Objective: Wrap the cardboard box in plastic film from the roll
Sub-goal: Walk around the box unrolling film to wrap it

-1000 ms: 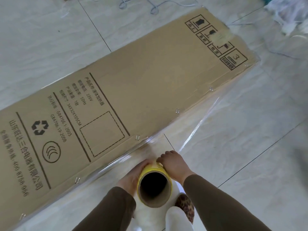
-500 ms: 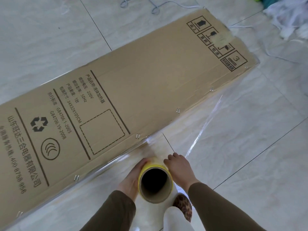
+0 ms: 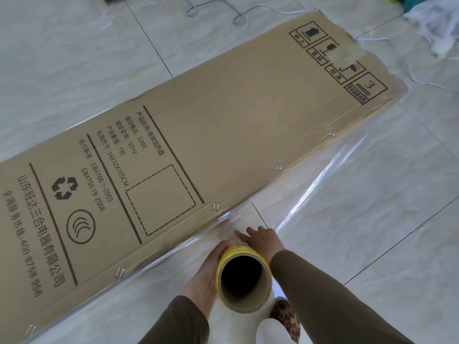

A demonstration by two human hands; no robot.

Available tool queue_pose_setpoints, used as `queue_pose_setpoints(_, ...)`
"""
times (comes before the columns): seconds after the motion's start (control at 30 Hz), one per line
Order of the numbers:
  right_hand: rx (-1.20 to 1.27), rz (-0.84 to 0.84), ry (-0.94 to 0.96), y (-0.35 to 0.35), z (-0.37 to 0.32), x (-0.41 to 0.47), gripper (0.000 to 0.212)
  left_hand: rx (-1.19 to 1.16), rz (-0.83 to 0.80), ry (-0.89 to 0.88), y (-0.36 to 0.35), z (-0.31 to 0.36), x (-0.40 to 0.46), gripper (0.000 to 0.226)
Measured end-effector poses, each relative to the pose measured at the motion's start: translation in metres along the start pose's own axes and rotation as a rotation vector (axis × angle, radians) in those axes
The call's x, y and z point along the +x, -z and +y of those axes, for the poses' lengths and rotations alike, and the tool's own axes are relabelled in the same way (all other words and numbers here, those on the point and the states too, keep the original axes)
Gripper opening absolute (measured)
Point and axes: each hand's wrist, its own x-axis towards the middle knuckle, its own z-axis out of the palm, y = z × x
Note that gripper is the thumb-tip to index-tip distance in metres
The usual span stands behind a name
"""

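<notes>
A long flattened cardboard box (image 3: 223, 125) with printed text and symbols lies slantwise on the tiled floor. A sheet of clear plastic film (image 3: 318, 192) stretches from the box's near edge down to the roll (image 3: 244, 279), a yellow-rimmed cardboard tube seen end-on. My left hand (image 3: 208, 276) grips the roll along its left side. My right hand (image 3: 263, 240) rests on top of the roll with its fingers stretched out straight toward the box. The far part of the roll is hidden behind my hands.
A white cord (image 3: 238, 13) loops on the floor beyond the box. A heap of white netting (image 3: 437, 28) lies at the far right. My foot in a leopard-print slipper (image 3: 285, 316) stands just under the roll. Bare tiles (image 3: 372, 232) spread to the right.
My right hand's fingers have gone from curled over the roll to stretched out flat. The roll has stayed by the box's near edge, and the view has tilted slightly downward.
</notes>
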Motion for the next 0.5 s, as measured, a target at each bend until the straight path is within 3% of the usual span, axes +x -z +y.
queue_pose_setpoints(0.2, 0.002, 0.015, -0.011, 0.011, -0.001, 0.005, 0.026, -0.043, -0.015, 0.052, 0.000, 0.004, -0.001, 0.038)
queue_pose_setpoints(0.33, 0.091, 0.014, -0.091, 0.002, -0.004, -0.006, 0.024, 0.021, 0.043, 0.028, -0.002, 0.002, 0.003, 0.028)
queue_pose_setpoints(0.5, 0.188, 0.104, -0.048, -0.004, 0.009, -0.019, 0.022, -0.030, 0.008, 0.015, -0.006, -0.003, 0.003, 0.028)
